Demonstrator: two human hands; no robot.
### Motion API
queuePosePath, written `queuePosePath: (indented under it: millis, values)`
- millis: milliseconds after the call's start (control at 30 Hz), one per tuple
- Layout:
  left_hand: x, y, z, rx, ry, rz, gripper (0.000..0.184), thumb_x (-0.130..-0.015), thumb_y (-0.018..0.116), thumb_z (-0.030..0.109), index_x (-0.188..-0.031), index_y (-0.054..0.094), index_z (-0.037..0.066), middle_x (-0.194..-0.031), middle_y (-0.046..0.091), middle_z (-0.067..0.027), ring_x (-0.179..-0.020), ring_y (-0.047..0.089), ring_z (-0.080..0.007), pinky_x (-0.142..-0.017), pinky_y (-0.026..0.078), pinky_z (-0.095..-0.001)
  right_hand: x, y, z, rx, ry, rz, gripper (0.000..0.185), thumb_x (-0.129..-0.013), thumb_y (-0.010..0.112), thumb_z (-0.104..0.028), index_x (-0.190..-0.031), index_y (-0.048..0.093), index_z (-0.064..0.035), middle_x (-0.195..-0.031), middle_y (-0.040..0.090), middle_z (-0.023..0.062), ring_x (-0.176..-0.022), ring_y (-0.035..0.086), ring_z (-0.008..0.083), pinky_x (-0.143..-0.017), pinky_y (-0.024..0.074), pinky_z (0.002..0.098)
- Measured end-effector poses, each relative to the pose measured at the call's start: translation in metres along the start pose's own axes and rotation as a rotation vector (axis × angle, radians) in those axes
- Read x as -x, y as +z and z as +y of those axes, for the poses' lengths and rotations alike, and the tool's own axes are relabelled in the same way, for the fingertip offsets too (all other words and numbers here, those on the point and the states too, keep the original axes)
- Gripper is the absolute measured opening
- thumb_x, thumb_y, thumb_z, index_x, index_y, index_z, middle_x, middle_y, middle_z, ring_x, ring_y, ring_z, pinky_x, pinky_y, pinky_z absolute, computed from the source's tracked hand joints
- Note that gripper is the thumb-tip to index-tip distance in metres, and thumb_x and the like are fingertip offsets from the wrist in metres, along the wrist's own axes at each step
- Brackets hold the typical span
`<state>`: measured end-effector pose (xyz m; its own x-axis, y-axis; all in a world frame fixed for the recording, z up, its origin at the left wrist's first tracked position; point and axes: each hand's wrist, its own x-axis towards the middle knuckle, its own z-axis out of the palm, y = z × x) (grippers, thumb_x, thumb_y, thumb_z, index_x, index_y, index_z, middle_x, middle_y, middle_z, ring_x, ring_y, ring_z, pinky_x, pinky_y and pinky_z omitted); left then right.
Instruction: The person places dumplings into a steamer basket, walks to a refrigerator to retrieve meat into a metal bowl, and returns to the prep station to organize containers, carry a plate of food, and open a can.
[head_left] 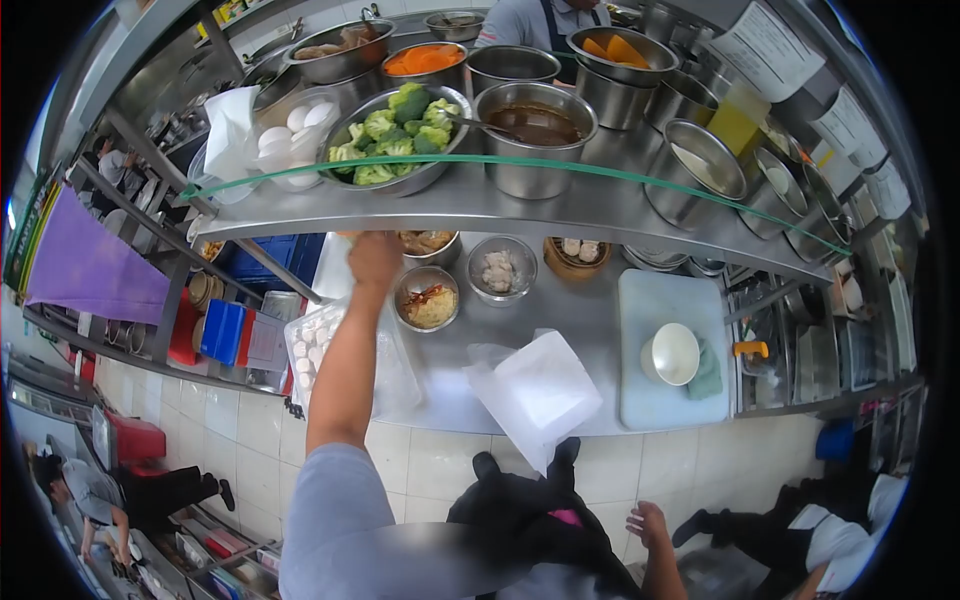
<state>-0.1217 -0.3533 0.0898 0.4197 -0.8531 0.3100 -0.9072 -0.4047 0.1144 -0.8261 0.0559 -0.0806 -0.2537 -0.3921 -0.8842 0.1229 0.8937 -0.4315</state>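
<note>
Left hand (375,258) reaches just beside the metal bowl (455,251) below the shelf (600,215) (fingertips hidden, so I cannot tell its grip); right hand (650,523) hangs loosely spread. Shredded food (429,306) looks already portioned; what is left does not show.

A short grey-blue sleeve (340,490) covers the left upper arm; the left hand (375,258) and right hand (648,524) are bare. The black garment (510,515), possibly an apron, shows a bright pink patch (567,517) above dark, rounded shoes (487,466).
</note>
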Motion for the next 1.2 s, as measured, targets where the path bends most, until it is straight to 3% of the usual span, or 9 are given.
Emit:
queuePosePath:
  millis: [167,300,367,567,833,1033,1100,1133,1200]
  values:
    - [-0.043,0.042,-0.092,0.153,-0.166,0.163,0.069,-0.079,0.075,0.051,-0.123,0.058,0.001,-0.127,0.059,-0.0268,-0.110,0.064,-0.0431,-0.077,0.059,-0.0516,0.009,-0.027,0.049,0.116,0.084,0.063,0.035,-0.097,0.058,-0.027,-0.126,0.051,-0.0093,-0.113,0.060,0.0132,-0.095,0.063,0.0313,-0.079,0.0564,0.0483]
    - [-0.087,0.088,-0.132,1.065,-0.890,-0.021,0.070,-0.080,0.079,0.047,-0.125,0.053,-0.001,-0.121,0.058,-0.0204,-0.102,0.064,-0.0338,-0.076,0.059,-0.0505,0.010,-0.041,0.090,0.193,0.208,0.087,0.029,-0.098,0.058,-0.026,-0.122,0.054,-0.0104,-0.106,0.062,0.0094,-0.085,0.066,0.0276,-0.072,0.0571,0.0456]
    - [-0.086,0.102,-0.137,1.452,-0.990,-0.156,0.057,-0.081,0.081,0.039,-0.114,0.057,-0.001,-0.102,0.058,-0.0129,-0.083,0.060,-0.0235,-0.070,0.058,-0.0422,0.008,-0.042,0.097,0.241,0.221,0.089,0.028,-0.098,0.058,-0.026,-0.122,0.055,-0.0104,-0.104,0.062,0.0094,-0.083,0.066,0.0270,-0.070,0.0571,0.0445]
    - [-0.083,0.076,-0.159,1.687,-0.666,0.007,0.018,-0.091,0.074,0.018,-0.097,0.065,0.004,-0.083,0.059,-0.0044,-0.067,0.059,-0.0175,-0.064,0.056,-0.0259,-0.005,-0.035,0.110,0.240,0.110,0.044,0.032,-0.099,0.061,-0.031,-0.122,0.055,-0.0091,-0.102,0.065,0.0095,-0.080,0.067,0.0230,-0.065,0.0571,0.0384]
    - [-0.089,-0.033,-0.100,1.945,-0.343,-0.015,0.028,-0.102,0.057,0.028,-0.117,0.062,0.005,-0.109,0.067,-0.0101,-0.096,0.066,-0.0228,-0.087,0.059,-0.0361,-0.008,0.021,0.104,0.192,0.042,-0.101,0.028,-0.098,0.062,-0.026,-0.121,0.059,-0.0099,-0.102,0.066,0.0079,-0.083,0.068,0.0199,-0.068,0.0575,0.0341]
    - [-0.130,-0.002,-0.040,2.276,-0.008,-0.396,0.029,-0.100,0.055,0.027,-0.117,0.063,0.003,-0.115,0.065,-0.0152,-0.114,0.061,-0.0278,-0.106,0.048,-0.0437,-0.021,0.014,0.135,0.186,0.094,-0.069,0.028,-0.098,0.062,-0.027,-0.119,0.059,-0.0097,-0.101,0.065,0.0077,-0.083,0.068,0.0205,-0.068,0.0573,0.0349]
    - [-0.143,0.028,-0.020,1.167,0.398,-0.081,0.027,-0.100,0.057,0.023,-0.116,0.064,0.002,-0.115,0.066,-0.0143,-0.115,0.061,-0.0269,-0.106,0.048,-0.0415,-0.018,0.006,0.138,0.154,0.138,-0.028,0.024,-0.097,0.061,-0.019,-0.119,0.058,-0.0088,-0.099,0.063,0.0042,-0.080,0.067,0.0171,-0.065,0.0553,0.0316]
    - [-0.175,0.056,-0.031,1.483,0.409,-0.253,0.026,-0.100,0.057,0.021,-0.115,0.064,0.002,-0.115,0.066,-0.0142,-0.113,0.061,-0.0266,-0.105,0.049,-0.0402,-0.018,0.004,0.141,0.145,0.152,0.002,0.024,-0.098,0.061,-0.021,-0.118,0.058,-0.0089,-0.099,0.063,0.0047,-0.078,0.066,0.0171,-0.064,0.0551,0.0315]
    - [-0.181,0.074,-0.003,1.300,0.484,-0.216,0.023,-0.099,0.058,0.016,-0.116,0.064,0.002,-0.113,0.067,-0.0142,-0.112,0.062,-0.0260,-0.105,0.050,-0.0383,-0.019,-0.003,0.150,0.128,0.178,0.047,0.024,-0.098,0.061,-0.022,-0.118,0.059,-0.0089,-0.099,0.063,0.0050,-0.078,0.066,0.0172,-0.064,0.0551,0.0316]
